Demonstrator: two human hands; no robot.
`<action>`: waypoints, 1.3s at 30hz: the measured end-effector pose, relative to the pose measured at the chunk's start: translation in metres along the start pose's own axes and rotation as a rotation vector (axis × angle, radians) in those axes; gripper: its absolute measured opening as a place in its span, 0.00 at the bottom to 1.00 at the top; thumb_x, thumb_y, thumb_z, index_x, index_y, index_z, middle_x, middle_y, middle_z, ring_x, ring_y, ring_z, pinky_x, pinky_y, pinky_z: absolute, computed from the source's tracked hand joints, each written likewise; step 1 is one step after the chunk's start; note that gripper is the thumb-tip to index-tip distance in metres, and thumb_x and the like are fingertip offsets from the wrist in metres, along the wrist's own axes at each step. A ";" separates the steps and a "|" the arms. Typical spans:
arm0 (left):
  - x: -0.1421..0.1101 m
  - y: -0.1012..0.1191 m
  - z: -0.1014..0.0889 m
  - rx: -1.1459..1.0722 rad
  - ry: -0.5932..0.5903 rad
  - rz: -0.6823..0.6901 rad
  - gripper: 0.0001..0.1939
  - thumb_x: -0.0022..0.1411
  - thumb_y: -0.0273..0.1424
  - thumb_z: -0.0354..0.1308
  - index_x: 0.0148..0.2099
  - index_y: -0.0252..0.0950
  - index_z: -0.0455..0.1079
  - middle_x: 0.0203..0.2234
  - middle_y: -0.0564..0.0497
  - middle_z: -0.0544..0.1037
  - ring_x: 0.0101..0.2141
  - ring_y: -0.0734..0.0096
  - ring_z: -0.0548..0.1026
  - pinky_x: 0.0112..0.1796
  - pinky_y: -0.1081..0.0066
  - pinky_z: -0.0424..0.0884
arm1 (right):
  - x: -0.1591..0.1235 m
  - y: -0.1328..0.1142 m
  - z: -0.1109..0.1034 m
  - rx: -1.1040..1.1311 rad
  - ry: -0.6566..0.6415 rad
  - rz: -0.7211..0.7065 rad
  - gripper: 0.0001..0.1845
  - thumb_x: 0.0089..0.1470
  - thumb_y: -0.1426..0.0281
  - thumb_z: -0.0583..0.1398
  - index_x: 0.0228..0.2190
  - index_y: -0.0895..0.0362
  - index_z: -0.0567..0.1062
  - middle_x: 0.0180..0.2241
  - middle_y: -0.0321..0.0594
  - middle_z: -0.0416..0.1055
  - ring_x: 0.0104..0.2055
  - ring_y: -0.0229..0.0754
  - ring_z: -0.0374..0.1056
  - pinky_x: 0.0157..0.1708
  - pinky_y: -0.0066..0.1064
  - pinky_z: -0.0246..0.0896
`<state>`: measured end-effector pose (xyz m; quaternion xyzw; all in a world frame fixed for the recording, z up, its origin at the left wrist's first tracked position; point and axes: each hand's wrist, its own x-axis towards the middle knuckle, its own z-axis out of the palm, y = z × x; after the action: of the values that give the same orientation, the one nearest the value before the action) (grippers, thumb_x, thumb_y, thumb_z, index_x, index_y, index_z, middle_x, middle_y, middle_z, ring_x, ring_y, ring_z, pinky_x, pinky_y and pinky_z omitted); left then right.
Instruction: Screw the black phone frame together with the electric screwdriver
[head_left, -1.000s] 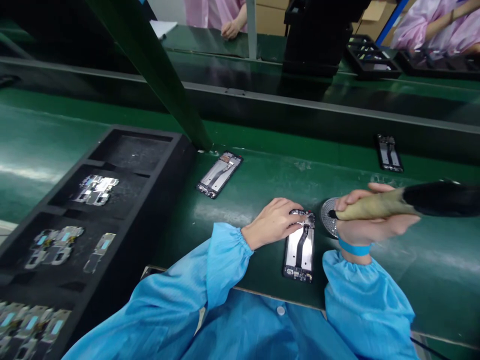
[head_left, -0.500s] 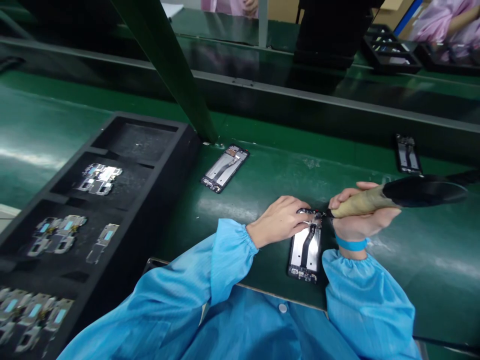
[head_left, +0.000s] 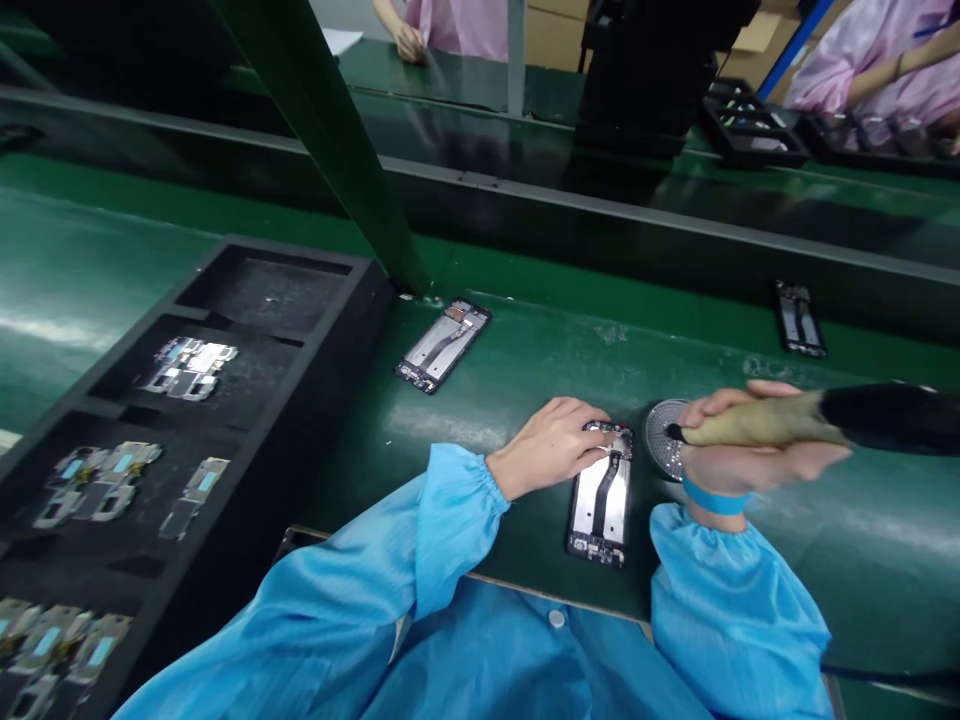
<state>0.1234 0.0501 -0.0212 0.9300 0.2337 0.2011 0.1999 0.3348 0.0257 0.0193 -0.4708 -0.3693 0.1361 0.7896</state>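
My left hand (head_left: 551,445) lies over the upper left edge of an opened phone (head_left: 602,505), with curled fingers holding it against the green bench. The phone's silvery inside faces up, crossed by a dark flex cable. In my right hand (head_left: 727,465) is an electric screwdriver (head_left: 765,418) with a tan wrapped grip and a black rear end, held nearly level. Its dark tip is over a round metal screw dish (head_left: 660,437) just right of the phone. My right hand hides part of the dish.
At left stands a black compartment tray (head_left: 330,335) holding several metal phone parts (head_left: 191,365). Another opened phone (head_left: 444,345) lies beyond my left hand, and a third phone (head_left: 800,318) far right. A green post (head_left: 337,150) rises behind the tray. People in pink sleeves (head_left: 844,75) sit opposite.
My right hand has moved the screwdriver rightward, from the phone's top end to the screw dish, which now shows. My left hand stays on the phone. The whole view has shifted slightly.
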 end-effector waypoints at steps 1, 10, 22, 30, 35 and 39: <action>0.000 0.000 0.000 -0.003 0.005 0.002 0.15 0.83 0.37 0.60 0.63 0.42 0.82 0.60 0.43 0.82 0.57 0.55 0.79 0.60 0.53 0.75 | 0.005 -0.002 -0.006 -0.009 0.029 -0.002 0.39 0.64 0.29 0.49 0.40 0.50 0.76 0.20 0.35 0.64 0.16 0.44 0.59 0.14 0.37 0.59; -0.005 -0.003 0.002 -0.015 0.037 -0.002 0.14 0.83 0.37 0.59 0.61 0.42 0.82 0.60 0.44 0.82 0.59 0.56 0.79 0.62 0.54 0.75 | 0.013 0.004 -0.020 -0.083 0.061 0.071 0.37 0.60 0.29 0.52 0.36 0.48 0.76 0.19 0.36 0.65 0.15 0.46 0.59 0.12 0.37 0.54; -0.007 -0.006 0.002 -0.080 0.095 -0.017 0.14 0.84 0.35 0.56 0.59 0.40 0.82 0.60 0.46 0.83 0.58 0.58 0.80 0.61 0.56 0.76 | 0.011 0.007 -0.021 -0.079 0.050 0.080 0.38 0.61 0.29 0.51 0.36 0.50 0.76 0.18 0.36 0.66 0.15 0.46 0.60 0.13 0.36 0.55; 0.000 -0.006 0.000 -0.136 0.180 -0.253 0.19 0.76 0.18 0.52 0.59 0.35 0.78 0.54 0.46 0.85 0.53 0.57 0.81 0.58 0.55 0.78 | 0.010 -0.014 -0.011 -0.037 0.099 -0.008 0.41 0.61 0.26 0.49 0.34 0.49 0.76 0.18 0.36 0.62 0.15 0.45 0.58 0.12 0.39 0.59; 0.003 -0.004 -0.003 -0.152 0.110 -0.281 0.22 0.73 0.16 0.50 0.60 0.36 0.77 0.56 0.46 0.84 0.56 0.57 0.79 0.60 0.56 0.76 | -0.019 -0.021 0.031 0.054 -0.029 0.080 0.44 0.67 0.29 0.41 0.40 0.50 0.77 0.19 0.35 0.62 0.15 0.45 0.58 0.12 0.37 0.58; 0.004 -0.002 -0.005 -0.132 0.063 -0.274 0.21 0.75 0.18 0.50 0.61 0.36 0.76 0.56 0.45 0.83 0.55 0.57 0.79 0.58 0.57 0.75 | -0.038 -0.008 0.047 0.084 -0.152 0.096 0.42 0.67 0.30 0.43 0.41 0.50 0.77 0.20 0.33 0.65 0.14 0.44 0.59 0.14 0.36 0.59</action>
<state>0.1234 0.0547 -0.0166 0.8674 0.3508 0.2162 0.2789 0.2739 0.0308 0.0223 -0.4427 -0.3993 0.2245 0.7709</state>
